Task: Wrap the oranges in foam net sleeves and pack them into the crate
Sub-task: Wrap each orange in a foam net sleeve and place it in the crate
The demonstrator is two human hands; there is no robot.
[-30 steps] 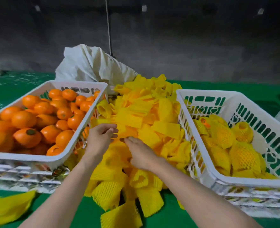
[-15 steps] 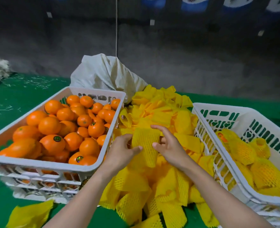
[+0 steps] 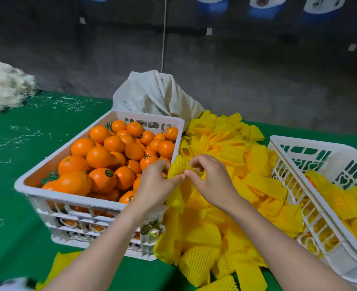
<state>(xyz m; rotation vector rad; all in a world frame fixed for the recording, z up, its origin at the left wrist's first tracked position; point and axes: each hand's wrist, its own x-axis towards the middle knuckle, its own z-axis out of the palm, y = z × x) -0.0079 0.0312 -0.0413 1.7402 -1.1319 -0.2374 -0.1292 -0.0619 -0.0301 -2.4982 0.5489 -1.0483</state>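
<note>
dark concrete walling backs a bench (image 3: 16, 185) covered in green. on it a white crate of bare oranges (image 3: 102, 199) sits to the left, a loose heap of yellow sleeves (image 3: 247, 164) lies in the middle, and the packing crate (image 3: 312, 152) stands to the right with wrapped oranges (image 3: 341, 202) already in it. a white sack (image 3: 152, 95) slumps behind the heap and a pale fibrous pile (image 3: 3, 85) lies far left.

the left hand (image 3: 154, 185) and right hand (image 3: 211, 181) meet just above the heap, beside the near corner of the orange crate. both pinch one foam net sleeve (image 3: 178, 164), and their fingers (image 3: 200, 162) are curled into its top edge as if parting the mouth. no orange is in either hand.

the sleeve looks nearly weightless, soft and springy, and it crumples where it is pinched. it probably lies flat until pulled open, so the rim is the place to hold it, with thumbs on opposite sides to stretch the mesh wide. a hard tug could tear the thin foam strands.

the oranges (image 3: 99, 156) look firm, smooth and fairly heavy for their size. one is best cupped round the middle with the whole hand, since a glossy skin may slip from fingertips alone.
</note>
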